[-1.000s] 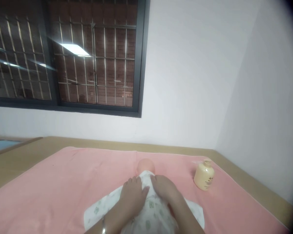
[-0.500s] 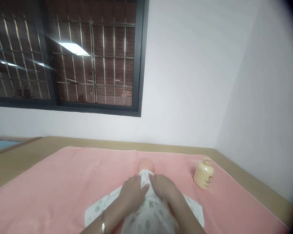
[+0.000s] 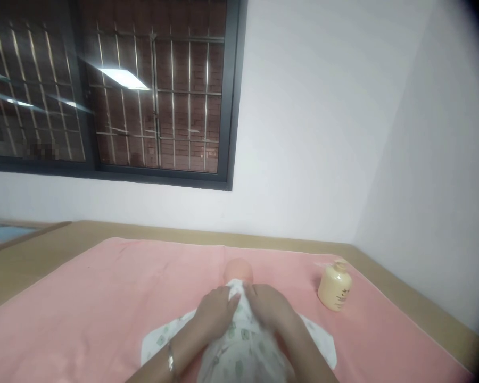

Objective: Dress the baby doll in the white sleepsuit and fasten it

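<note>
Both forearms reach forward and angle inward, so the left hand (image 3: 216, 313) and right hand (image 3: 268, 304) lie palm-down, slightly apart, on the upper part of a white cloth garment with green printed motifs (image 3: 244, 336); whether the fingers pinch its fabric cannot be told. The garment clothes a doll with a smooth, round pink head (image 3: 238, 270), lying just beyond the fingertips on a flat pink cloth (image 3: 83, 303).

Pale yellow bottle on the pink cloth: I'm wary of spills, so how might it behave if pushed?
The bottle looks broad, so it would probably slide before tipping. Its glossy surface may feel slippery. The creased cloth beneath might bunch.
</note>
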Available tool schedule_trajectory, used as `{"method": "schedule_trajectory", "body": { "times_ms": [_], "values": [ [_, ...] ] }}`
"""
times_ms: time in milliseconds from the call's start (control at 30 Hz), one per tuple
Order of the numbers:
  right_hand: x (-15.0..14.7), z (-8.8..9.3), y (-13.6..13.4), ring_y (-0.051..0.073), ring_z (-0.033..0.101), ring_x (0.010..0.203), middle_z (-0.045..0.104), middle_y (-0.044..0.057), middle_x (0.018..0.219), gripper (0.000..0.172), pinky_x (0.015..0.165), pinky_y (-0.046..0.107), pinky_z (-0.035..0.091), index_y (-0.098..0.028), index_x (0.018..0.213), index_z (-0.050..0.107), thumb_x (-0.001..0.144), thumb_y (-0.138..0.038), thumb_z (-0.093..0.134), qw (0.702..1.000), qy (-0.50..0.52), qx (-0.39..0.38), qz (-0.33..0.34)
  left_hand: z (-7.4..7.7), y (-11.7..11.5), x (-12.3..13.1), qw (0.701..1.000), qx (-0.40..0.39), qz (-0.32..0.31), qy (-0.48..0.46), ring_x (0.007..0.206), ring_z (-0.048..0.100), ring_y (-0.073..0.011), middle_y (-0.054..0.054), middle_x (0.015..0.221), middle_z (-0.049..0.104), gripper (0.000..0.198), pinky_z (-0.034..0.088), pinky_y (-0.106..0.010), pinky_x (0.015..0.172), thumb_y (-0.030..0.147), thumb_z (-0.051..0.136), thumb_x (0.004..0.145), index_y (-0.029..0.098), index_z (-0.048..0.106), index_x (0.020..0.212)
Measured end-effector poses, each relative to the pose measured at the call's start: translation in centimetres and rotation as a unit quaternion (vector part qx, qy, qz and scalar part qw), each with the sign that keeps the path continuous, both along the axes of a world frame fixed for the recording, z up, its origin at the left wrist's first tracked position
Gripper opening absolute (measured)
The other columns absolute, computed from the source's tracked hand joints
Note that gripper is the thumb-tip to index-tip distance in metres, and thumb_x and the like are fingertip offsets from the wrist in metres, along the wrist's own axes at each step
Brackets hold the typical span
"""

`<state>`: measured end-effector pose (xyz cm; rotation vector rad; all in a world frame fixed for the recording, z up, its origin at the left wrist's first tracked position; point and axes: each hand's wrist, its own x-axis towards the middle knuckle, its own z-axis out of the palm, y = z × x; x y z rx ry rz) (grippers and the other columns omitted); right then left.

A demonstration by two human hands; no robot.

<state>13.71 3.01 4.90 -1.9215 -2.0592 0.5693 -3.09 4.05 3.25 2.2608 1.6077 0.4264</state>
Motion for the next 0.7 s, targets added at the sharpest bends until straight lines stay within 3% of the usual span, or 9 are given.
{"method": "schedule_trajectory", "body": {
  "times_ms": [233,467,700],
  "values": [
    [0.9,-1.6,1.7,0.028,0.063,0.101,0.068,0.019,0.109,0.073,0.087,0.038,0.044,-0.010,0.107,0.069,0.097,-0.054,0.011,1.000,0.022,-0.017,0.003,0.2,-2.1,1.1,0.994,0.076,-0.014,0.083,0.102,0.057,-0.0294,-0.016,0.114,0.062,0.055,0.039,-0.044,0.090,0.049,0.021,0.094,0.015,0.060,0.114],
    [-0.6,-0.5,0.0,0.030,0.065,0.093,0.070,0.017,0.100,0.065,0.081,0.041,0.045,-0.015,0.099,0.070,0.097,-0.046,0.013,0.997,-0.062,0.038,0.005,-0.8,0.3,0.3,0.999,0.037,0.005,0.028,0.095,0.062,-0.0269,-0.014,0.105,0.066,0.062,0.042,-0.038,0.083,0.054,0.014,0.095,0.017,0.063,0.102],
    [-0.2,-1.6,1.7,0.029,0.064,0.097,0.068,0.019,0.106,0.055,0.083,0.039,0.045,-0.011,0.103,0.069,0.094,-0.038,0.022,0.999,-0.037,0.012,-0.036,-2.5,2.1,0.5,0.998,-0.006,0.060,-0.034,0.094,0.062,-0.0262,-0.012,0.104,0.067,0.058,0.044,-0.035,0.077,0.060,0.021,0.091,0.018,0.061,0.100]
  ]
}}
